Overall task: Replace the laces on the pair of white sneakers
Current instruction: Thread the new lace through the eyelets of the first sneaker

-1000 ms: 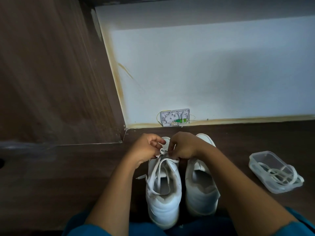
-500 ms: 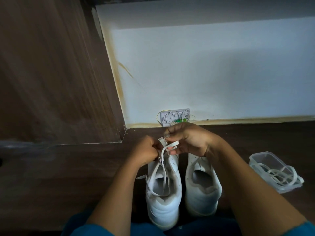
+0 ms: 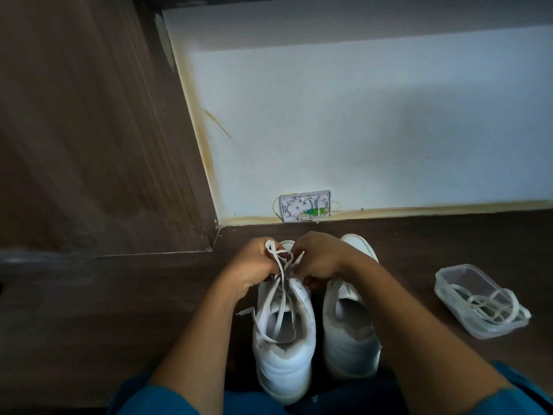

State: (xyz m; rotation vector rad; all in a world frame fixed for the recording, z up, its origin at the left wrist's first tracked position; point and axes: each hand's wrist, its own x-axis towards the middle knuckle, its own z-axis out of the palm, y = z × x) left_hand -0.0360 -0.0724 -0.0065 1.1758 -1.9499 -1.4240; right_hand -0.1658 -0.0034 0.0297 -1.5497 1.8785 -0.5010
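- Two white sneakers stand side by side on the dark wood floor [image 3: 119, 295], heels toward the person. The left sneaker [image 3: 284, 357] is under both hands. The right sneaker [image 3: 350, 339] sits below the right wrist, close against its mate; can't tell if they touch.
- Left hand [image 3: 254, 265]: fingers curled, pinching a white lace [image 3: 280, 275]. A loop of it sticks up over the knuckles.
- Right hand [image 3: 317, 259]: fingers curled in, gripping the same lace just beside the left hand, over the front of the left sneaker.
- Lace strands drop from between the hands into the left sneaker's opening. One end hangs out on the left-hand side.
- Clear plastic container [image 3: 460, 277]: on the floor, well right of the right hand. It holds loose white laces [image 3: 484, 307], and some hang over its rim.
- Wall plate [image 3: 305, 206]: just beyond the hands, at the base of the white wall [image 3: 359, 115].
- Teal sleeves [image 3: 149, 399] show nearest the person, behind the forearms.
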